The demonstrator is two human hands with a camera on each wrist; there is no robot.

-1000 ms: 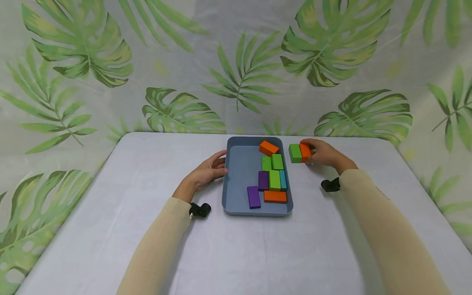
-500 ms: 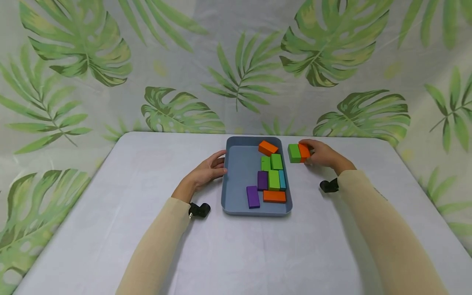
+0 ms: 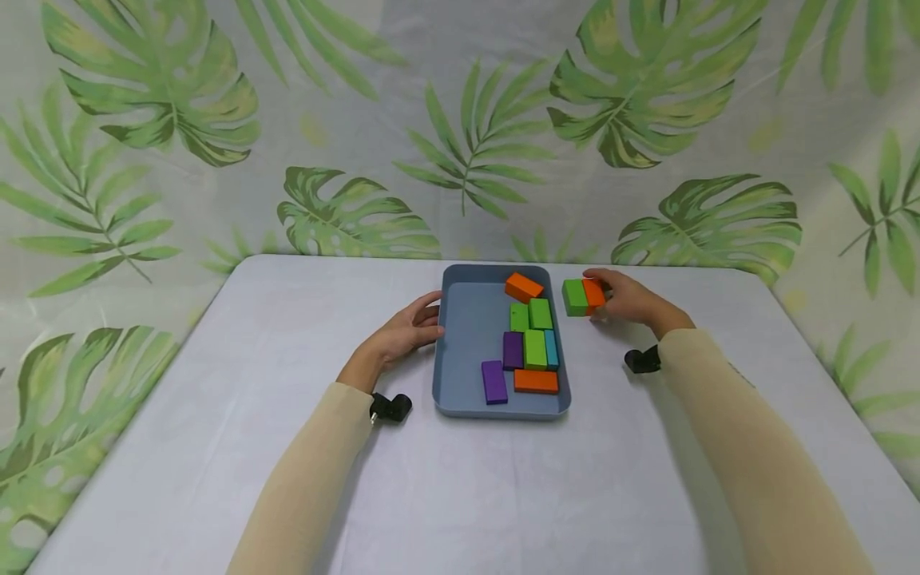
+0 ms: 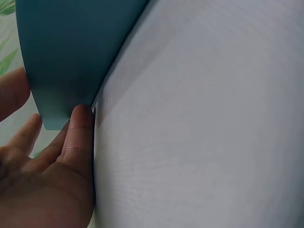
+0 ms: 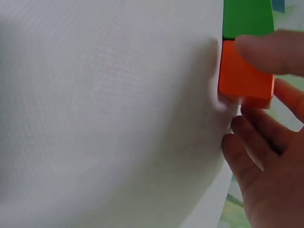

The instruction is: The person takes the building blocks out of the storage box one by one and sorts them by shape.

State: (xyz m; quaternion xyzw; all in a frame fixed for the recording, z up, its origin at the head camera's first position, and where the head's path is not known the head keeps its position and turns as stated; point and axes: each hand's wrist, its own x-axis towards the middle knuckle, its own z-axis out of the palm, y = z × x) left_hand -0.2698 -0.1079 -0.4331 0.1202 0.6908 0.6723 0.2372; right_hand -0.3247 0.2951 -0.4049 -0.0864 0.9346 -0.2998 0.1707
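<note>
A blue-grey tray (image 3: pixel 460 351) lies on the white-covered table, with several green, orange, purple and blue blocks along its right half. My left hand (image 3: pixel 402 334) rests its fingertips against the tray's left side; in the left wrist view, the fingers (image 4: pixel 80 130) reach the bottom of the tray's wall (image 4: pixel 76 57). Just right of the tray, a green block (image 3: pixel 575 298) and an orange block (image 3: pixel 594 295) stand side by side, touching. With thumb and finger, my right hand (image 3: pixel 627 300) pinches the orange block. Close up, the thumb (image 5: pixel 270 52) lies over the orange block's face (image 5: pixel 242 71).
In the tray, one orange block (image 3: pixel 524 287) sits askew at the back, and a purple block (image 3: pixel 494 382) lies apart at the front. A leaf-printed cloth (image 3: pixel 489 128) hangs behind the table's back edge. Both wrists wear small black cameras.
</note>
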